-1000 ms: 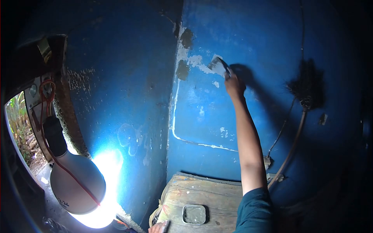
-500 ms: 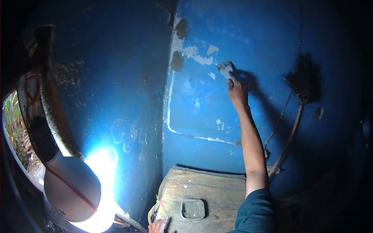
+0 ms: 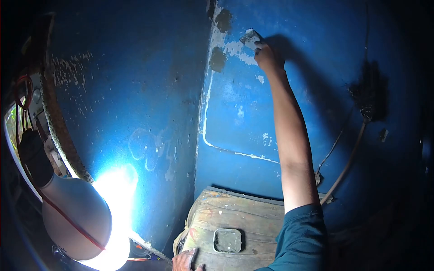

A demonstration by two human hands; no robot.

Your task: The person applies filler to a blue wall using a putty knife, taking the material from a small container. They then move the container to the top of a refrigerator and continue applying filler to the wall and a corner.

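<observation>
My right hand [image 3: 270,58] reaches high up the blue wall [image 3: 253,113], fingers closed round a putty knife [image 3: 250,39]. Its blade lies against the wall beside pale bare patches [image 3: 239,53], and grey paste shows on it. Low in the picture, my left hand [image 3: 183,261] is partly cut off by the bottom edge. It is closed on a thin, flat, greyish thing whose kind I cannot make out. To its right, a small square tub [image 3: 227,240] of grey paste rests on the cloth-covered surface [image 3: 260,221].
A large lit bulb [image 3: 79,219] with a red wire glares at lower left, near an opening [image 3: 18,122] in the wall. A brush-like dark bundle [image 3: 367,92] with a long handle leans on the wall at right. Two dark grey patches [image 3: 218,59] lie near the corner.
My right hand has moved up and slightly left with the putty knife, to the upper pale patch. The view has shifted a little. My left hand stays low beside the tub.
</observation>
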